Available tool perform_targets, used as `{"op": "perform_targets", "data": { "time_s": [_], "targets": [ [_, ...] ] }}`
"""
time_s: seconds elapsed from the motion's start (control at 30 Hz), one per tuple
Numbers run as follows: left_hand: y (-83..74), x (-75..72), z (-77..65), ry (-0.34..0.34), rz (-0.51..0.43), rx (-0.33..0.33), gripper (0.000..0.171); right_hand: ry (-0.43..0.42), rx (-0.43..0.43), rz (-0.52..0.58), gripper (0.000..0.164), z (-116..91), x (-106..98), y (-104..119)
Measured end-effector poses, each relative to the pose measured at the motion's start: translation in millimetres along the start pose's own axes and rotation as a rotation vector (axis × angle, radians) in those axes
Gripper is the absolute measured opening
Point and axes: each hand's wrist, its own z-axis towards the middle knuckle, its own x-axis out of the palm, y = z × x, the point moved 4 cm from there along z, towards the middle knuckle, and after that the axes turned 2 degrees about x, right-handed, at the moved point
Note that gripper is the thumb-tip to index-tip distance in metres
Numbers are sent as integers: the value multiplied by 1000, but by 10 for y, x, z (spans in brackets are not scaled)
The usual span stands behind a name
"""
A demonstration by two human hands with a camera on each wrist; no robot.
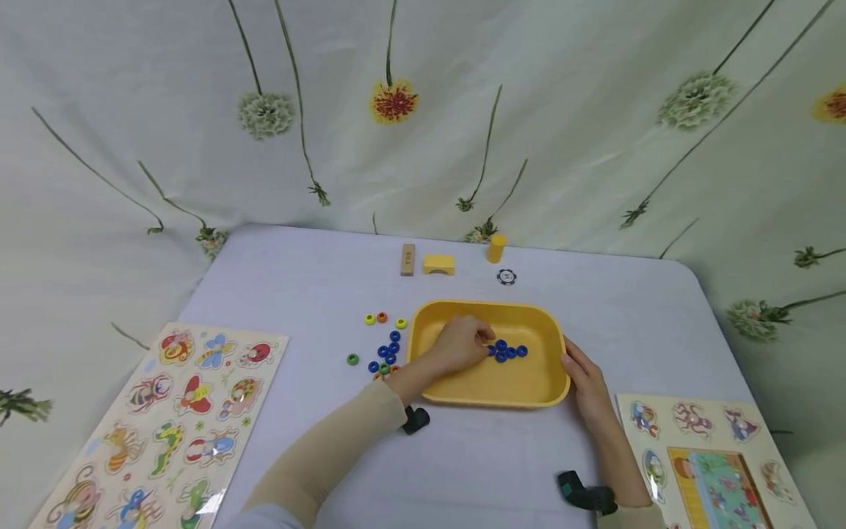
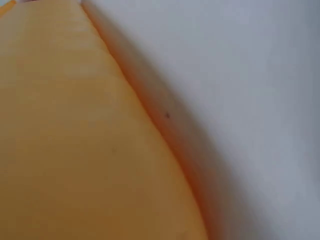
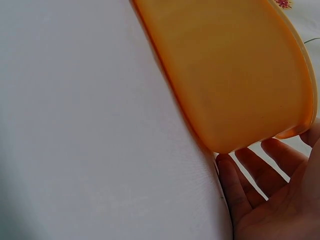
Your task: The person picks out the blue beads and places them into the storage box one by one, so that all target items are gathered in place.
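Observation:
A yellow tray (image 1: 489, 389) stands mid-table, with several blue beads (image 1: 512, 353) grouped on its floor. My left hand (image 1: 460, 344) reaches over the near rim into it, fingers bent downward, pinching a blue bead (image 1: 491, 351) at the left end of the group; the fingertips partly cover that bead. At the tray's right end, my right hand (image 1: 588, 382) holds the rim. In the right wrist view its fingertips touch the outer wall (image 3: 235, 135), the thumb near the rim. The left wrist view is filled mostly by the tray's side (image 2: 90, 135).
Left of the tray lie loose blue beads (image 1: 383, 351), a green bead (image 1: 353, 359), yellow beads (image 1: 401, 323) and an orange bead (image 1: 382, 317). Behind are a wooden block (image 1: 407, 260), a yellow arch block (image 1: 439, 264), a cylinder (image 1: 496, 248) and a chip (image 1: 507, 277). Sticker sheets (image 1: 165, 411) flank both sides.

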Motion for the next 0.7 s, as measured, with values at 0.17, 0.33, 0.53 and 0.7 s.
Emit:
{"op": "perform_targets", "data": {
  "time_s": [0.17, 0.33, 0.53, 0.7],
  "targets": [
    [-85, -163, -247, -150, -99, 82, 21, -8, 23, -7, 48, -8, 13, -30],
    [-27, -498, -682, -356, -220, 145, 21, -17, 26, -24, 49, 8, 25, -29],
    [489, -900, -1166, -525, -245, 53, 26, -15, 25, -46, 48, 20, 15, -14],
    [906, -996, -1416, -572, -248, -101, 27, -16, 24, -48, 48, 20, 4, -33]
  ]
}}
